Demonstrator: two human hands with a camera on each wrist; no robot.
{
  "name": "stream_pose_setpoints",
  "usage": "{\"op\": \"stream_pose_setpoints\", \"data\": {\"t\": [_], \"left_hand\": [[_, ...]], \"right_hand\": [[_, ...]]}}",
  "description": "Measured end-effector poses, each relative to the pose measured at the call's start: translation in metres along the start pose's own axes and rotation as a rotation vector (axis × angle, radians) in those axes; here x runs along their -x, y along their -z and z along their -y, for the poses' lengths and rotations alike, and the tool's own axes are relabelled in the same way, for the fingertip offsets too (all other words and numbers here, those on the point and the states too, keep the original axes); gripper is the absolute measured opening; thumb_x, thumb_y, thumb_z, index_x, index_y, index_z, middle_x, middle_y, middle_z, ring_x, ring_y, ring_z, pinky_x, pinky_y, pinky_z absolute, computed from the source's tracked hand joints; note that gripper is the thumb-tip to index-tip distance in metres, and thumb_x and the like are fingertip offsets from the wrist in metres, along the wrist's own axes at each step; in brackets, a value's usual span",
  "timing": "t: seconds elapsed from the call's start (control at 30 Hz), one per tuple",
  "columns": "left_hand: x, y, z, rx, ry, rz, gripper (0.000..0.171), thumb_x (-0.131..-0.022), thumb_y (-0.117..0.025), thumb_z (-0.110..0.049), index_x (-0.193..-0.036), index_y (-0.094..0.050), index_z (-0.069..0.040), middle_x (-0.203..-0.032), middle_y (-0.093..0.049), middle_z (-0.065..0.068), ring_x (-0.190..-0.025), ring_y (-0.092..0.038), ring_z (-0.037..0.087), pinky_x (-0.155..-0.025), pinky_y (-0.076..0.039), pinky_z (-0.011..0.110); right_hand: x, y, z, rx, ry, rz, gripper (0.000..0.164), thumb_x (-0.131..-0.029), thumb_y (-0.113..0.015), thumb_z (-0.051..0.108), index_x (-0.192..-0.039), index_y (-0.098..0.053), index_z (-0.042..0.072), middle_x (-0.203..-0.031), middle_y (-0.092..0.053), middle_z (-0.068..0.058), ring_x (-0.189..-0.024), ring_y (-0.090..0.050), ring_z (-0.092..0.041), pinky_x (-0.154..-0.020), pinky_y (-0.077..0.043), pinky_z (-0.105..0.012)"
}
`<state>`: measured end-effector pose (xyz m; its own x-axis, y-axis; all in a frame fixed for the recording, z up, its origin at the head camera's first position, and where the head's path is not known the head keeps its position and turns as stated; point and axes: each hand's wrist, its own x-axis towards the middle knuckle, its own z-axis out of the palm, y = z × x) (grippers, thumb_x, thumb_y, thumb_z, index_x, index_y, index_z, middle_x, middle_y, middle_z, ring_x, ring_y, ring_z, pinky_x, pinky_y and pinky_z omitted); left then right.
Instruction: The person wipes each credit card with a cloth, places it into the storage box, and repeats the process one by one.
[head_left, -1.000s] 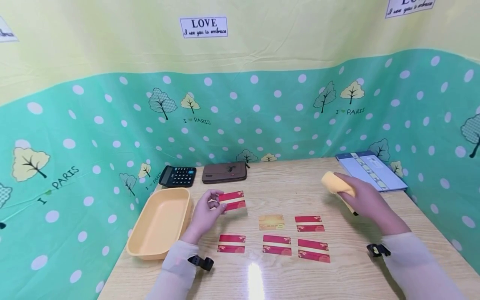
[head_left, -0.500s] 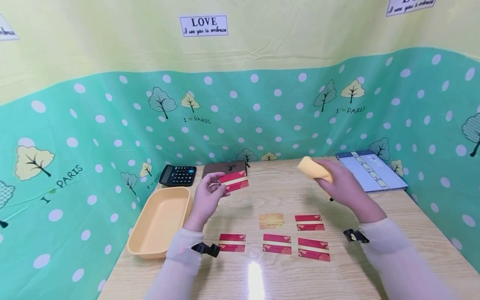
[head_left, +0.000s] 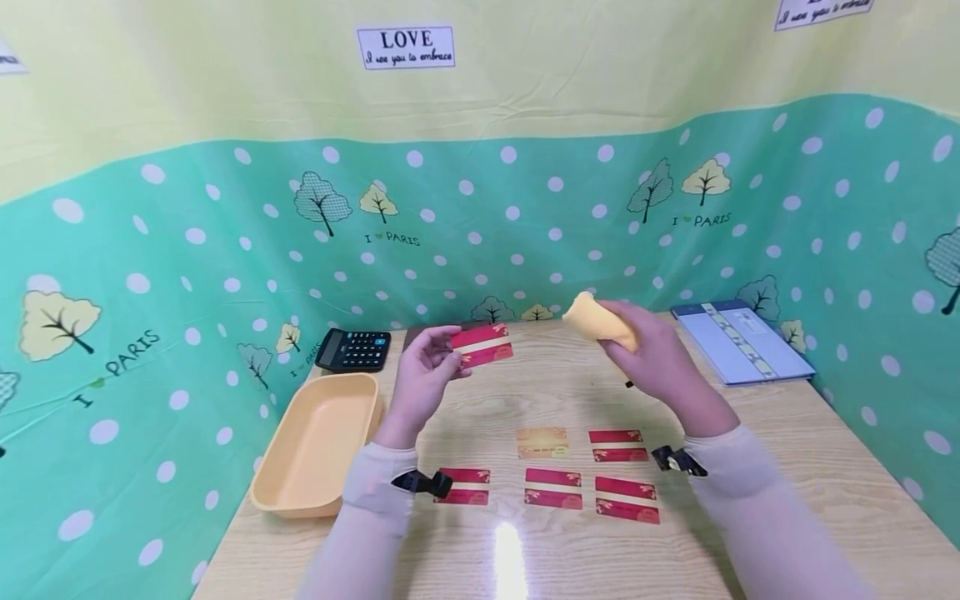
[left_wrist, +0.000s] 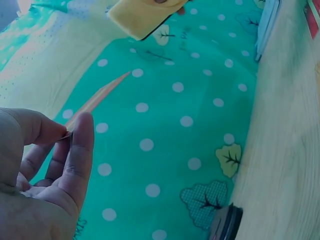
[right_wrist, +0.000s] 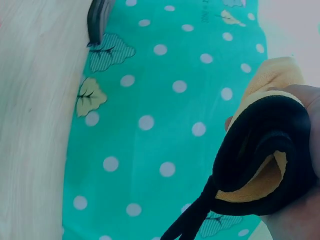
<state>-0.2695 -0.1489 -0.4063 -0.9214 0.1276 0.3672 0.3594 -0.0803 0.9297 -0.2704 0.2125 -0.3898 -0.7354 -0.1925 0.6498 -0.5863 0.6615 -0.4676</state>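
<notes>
Above the table, my left hand (head_left: 422, 383) pinches a red card with a pale stripe (head_left: 486, 345) between thumb and fingers. In the left wrist view the card (left_wrist: 97, 99) shows nearly edge-on. My right hand (head_left: 651, 354) grips a folded yellow cloth (head_left: 596, 322), also raised. Its black edging and hanging black loop (right_wrist: 195, 214) show in the right wrist view. Below the hands lie a gold card (head_left: 542, 443) and several red cards (head_left: 553, 488) in two rows. The left wrist strap partly covers the front-left red card (head_left: 471, 492).
An orange-yellow plastic basket (head_left: 318, 442) stands at the left. Behind it is a black calculator (head_left: 354, 351). A brown wallet (left_wrist: 226, 226) lies at the back, mostly hidden behind the left hand in the head view. A blue file folder (head_left: 738, 342) lies back right, by the curtain.
The left hand has lifted the red card higher and slightly to the right, covering the wallet. The right hand has moved up and left with the cloth, towards the card.
</notes>
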Motion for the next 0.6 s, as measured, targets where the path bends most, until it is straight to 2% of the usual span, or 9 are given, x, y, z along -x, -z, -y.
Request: {"op": "stream_pose_setpoints", "data": {"t": [0.13, 0.27, 0.37, 0.43, 0.47, 0.5, 0.6], "left_hand": [[-0.001, -0.006, -0.001, 0.008, 0.005, 0.024, 0.036, -0.101, -0.061, 0.007, -0.136, -0.06, -0.002, -0.116, -0.053, 0.019, -0.094, -0.065, 0.025, -0.086, -0.066, 0.043], [-0.002, -0.009, -0.001, 0.016, -0.001, 0.038, 0.036, -0.101, -0.062, 0.006, -0.136, -0.061, -0.005, -0.116, -0.054, 0.019, -0.096, -0.065, 0.026, -0.086, -0.066, 0.044], [-0.002, -0.012, -0.002, 0.011, -0.015, 0.047, 0.035, -0.102, -0.063, 0.005, -0.135, -0.061, -0.006, -0.113, -0.053, 0.018, -0.095, -0.066, 0.026, -0.086, -0.066, 0.044], [-0.003, -0.013, -0.001, 0.01, -0.018, 0.053, 0.035, -0.102, -0.063, 0.004, -0.135, -0.061, -0.005, -0.111, -0.052, 0.018, -0.093, -0.066, 0.026, -0.086, -0.066, 0.044], [-0.003, -0.013, -0.001, 0.01, -0.015, 0.054, 0.035, -0.102, -0.063, 0.004, -0.135, -0.061, -0.005, -0.111, -0.052, 0.018, -0.093, -0.066, 0.026, -0.086, -0.066, 0.044], [-0.004, -0.014, 0.0, 0.007, -0.011, 0.055, 0.035, -0.102, -0.063, 0.004, -0.135, -0.061, -0.005, -0.111, -0.052, 0.018, -0.093, -0.066, 0.026, -0.086, -0.066, 0.044], [-0.005, -0.015, 0.002, -0.004, -0.001, 0.053, 0.035, -0.102, -0.063, 0.004, -0.135, -0.062, -0.006, -0.112, -0.053, 0.019, -0.094, -0.066, 0.026, -0.086, -0.066, 0.044]], "right_hand": [[-0.003, -0.005, 0.008, -0.021, 0.011, -0.008, 0.053, -0.091, -0.078, 0.003, -0.142, -0.064, 0.013, -0.125, -0.069, -0.012, -0.086, -0.056, -0.028, -0.072, -0.049, -0.045], [-0.003, -0.008, 0.016, -0.042, 0.015, -0.024, 0.054, -0.091, -0.079, 0.003, -0.142, -0.064, 0.014, -0.127, -0.069, -0.013, -0.09, -0.059, -0.029, -0.084, -0.054, -0.052], [-0.003, -0.011, 0.02, -0.052, 0.025, -0.041, 0.055, -0.09, -0.079, 0.002, -0.141, -0.065, 0.015, -0.128, -0.069, -0.013, -0.094, -0.062, -0.029, -0.1, -0.053, -0.057], [-0.002, -0.013, 0.023, -0.053, 0.042, -0.052, 0.056, -0.089, -0.079, 0.001, -0.141, -0.065, 0.016, -0.127, -0.069, -0.012, -0.094, -0.061, -0.028, -0.09, -0.054, -0.052], [-0.002, -0.014, 0.024, -0.049, 0.054, -0.057, 0.057, -0.088, -0.079, 0.0, -0.141, -0.065, 0.016, -0.126, -0.069, -0.011, -0.094, -0.06, -0.026, -0.094, -0.054, -0.053], [-0.002, -0.015, 0.026, -0.046, 0.067, -0.06, 0.057, -0.088, -0.079, 0.0, -0.141, -0.065, 0.016, -0.126, -0.069, -0.01, -0.092, -0.059, -0.025, -0.091, -0.054, -0.051], [0.0, -0.019, 0.033, -0.033, 0.1, -0.053, 0.059, -0.087, -0.078, -0.001, -0.142, -0.065, 0.016, -0.123, -0.068, -0.008, -0.089, -0.056, -0.023, -0.076, -0.052, -0.044]]}}
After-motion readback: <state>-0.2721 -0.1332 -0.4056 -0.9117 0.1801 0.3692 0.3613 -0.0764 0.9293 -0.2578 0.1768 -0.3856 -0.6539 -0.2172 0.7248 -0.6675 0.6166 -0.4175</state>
